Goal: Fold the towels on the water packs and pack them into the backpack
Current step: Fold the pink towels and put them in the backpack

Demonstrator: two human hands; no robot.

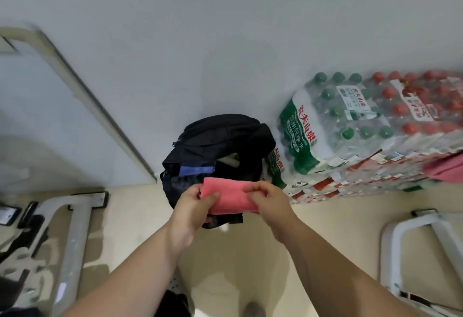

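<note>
Beige floor (132, 206), grey wall (225, 28), water packs (350, 126)

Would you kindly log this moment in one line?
left hand and right hand hold pink towel | over open backpack | second towel on water packs

The black fabric backpack (220, 141) stands on the beige floor (140, 216) against the wall (225, 28). The stacked shrink-wrapped water bottle packs (350, 121) are just to its right. The folded pink cloth towel (229, 196) is over the backpack's near edge, with the left hand (193, 206) holding its left end and the right hand (268, 199) its right. A second pink towel (446, 169) lies on the packs, far right.
</note>
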